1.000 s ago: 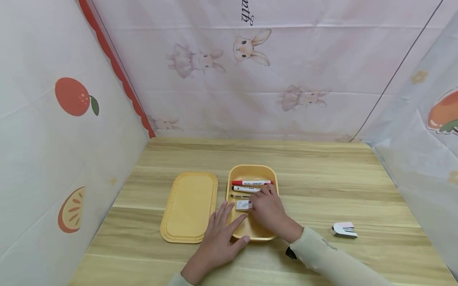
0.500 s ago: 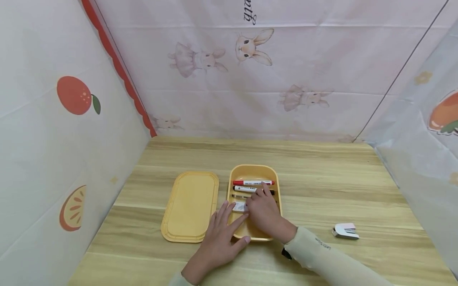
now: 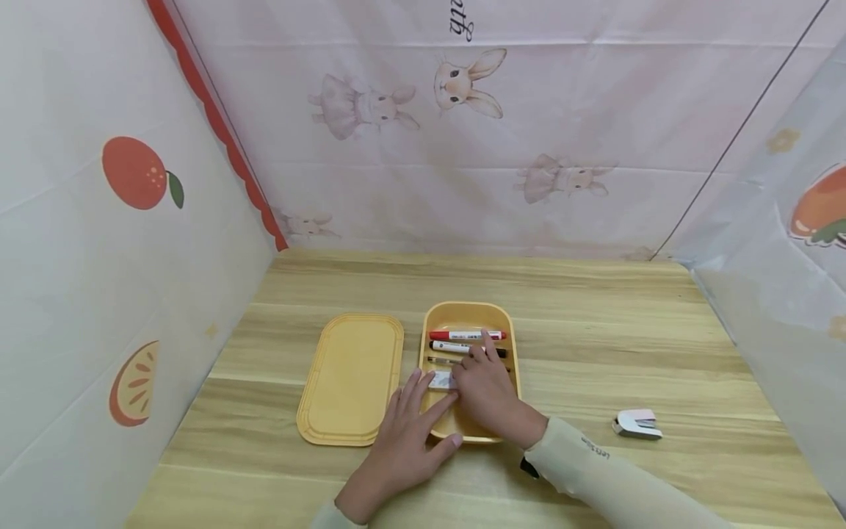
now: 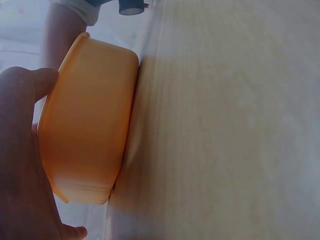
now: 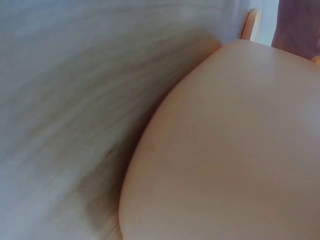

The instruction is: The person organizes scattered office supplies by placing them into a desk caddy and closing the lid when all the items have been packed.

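A yellow plastic box (image 3: 467,312) stands on the table, lidless. In it lie a red-capped marker (image 3: 459,335), a black-capped marker (image 3: 449,346), a thin pen (image 3: 439,360) and a small white eraser (image 3: 441,380). My left hand (image 3: 406,444) spreads its straight fingers over the box's near left rim. My right hand (image 3: 485,389) reaches inside and pinches the eraser's right end; one finger extends toward the red-capped marker. My fingers hide part of the pen and eraser. The left wrist view shows the box's outer wall (image 4: 90,115); another wall (image 5: 225,140) fills much of the right wrist view.
A flat yellow lid (image 3: 352,378) lies left of the box, close to my left fingers. Farther right sits a white stapler (image 3: 637,424). The wooden table (image 3: 595,308) is enclosed by printed cloth walls at the back and sides.
My right hand has shifted slightly left in the box, and the eraser has slid left with it. The left hand stays in place.
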`<state>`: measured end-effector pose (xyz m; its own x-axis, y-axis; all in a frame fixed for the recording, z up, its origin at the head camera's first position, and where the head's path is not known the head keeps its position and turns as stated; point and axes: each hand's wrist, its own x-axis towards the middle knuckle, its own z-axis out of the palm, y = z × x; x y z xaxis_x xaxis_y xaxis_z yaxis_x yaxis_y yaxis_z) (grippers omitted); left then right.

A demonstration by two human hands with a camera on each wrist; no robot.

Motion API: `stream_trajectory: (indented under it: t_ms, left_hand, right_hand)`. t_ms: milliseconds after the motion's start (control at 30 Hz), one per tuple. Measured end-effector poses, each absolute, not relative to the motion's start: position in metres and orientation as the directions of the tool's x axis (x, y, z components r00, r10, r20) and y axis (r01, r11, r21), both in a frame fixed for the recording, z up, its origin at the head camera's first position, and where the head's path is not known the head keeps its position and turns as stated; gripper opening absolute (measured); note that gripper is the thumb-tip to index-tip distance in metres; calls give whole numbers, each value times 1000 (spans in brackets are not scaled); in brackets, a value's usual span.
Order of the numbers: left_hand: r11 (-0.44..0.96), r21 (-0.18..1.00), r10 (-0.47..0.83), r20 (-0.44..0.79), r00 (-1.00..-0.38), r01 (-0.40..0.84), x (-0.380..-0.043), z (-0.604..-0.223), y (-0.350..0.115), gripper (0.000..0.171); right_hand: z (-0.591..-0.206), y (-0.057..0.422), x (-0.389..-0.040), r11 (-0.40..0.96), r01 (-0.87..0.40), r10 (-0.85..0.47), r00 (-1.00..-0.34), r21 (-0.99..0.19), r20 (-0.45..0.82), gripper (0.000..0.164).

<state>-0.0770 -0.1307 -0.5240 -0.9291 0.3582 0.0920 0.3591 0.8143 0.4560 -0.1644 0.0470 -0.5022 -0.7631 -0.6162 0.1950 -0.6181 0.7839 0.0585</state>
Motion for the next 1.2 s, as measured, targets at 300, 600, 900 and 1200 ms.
stream_trajectory:
  t_ms: [300,600,900,1200]
  left_hand:
    - [813,456,362,91,-928,362,-77,-524,-131,60]
    - [812,457,362,96,-927,364,-79,-525,-130,59]
    - [812,452,362,107,-926,370,-78,-525,-130,58]
    - [811,457,356,110,-928,365,-77,-524,-129,58]
  right_hand:
    - [-502,47,-162,781,-624,-614,-762,20,207,8]
    - [-494,52,-159,803,-596,-581,-786,-6,213,33]
    - [-485,62,-146,805,-588,-566,-800,-79,198,37]
    - [-477,75,-138,814,-566,-535,-819,-135,208,37]
